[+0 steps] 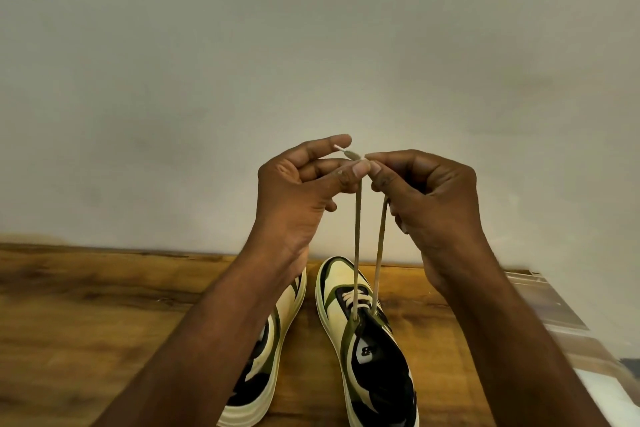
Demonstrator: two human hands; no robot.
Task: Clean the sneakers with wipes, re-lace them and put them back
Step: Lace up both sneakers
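Two cream, green and black sneakers stand side by side on a wooden table (86, 305), toes toward the wall. The right sneaker (367, 347) has its cream lace (356, 236) threaded through the lower eyelets, and both lace ends rise taut above it. My left hand (304, 191) pinches one lace end between thumb and fingertips, its tip poking out above. My right hand (426, 194) pinches the other end, and the two hands meet at the fingertips. The left sneaker (263, 357) is partly hidden under my left forearm.
A plain pale wall (311, 45) stands right behind the table's far edge. A clear plastic sheet or bag (568, 329) lies at the table's right end, blurred.
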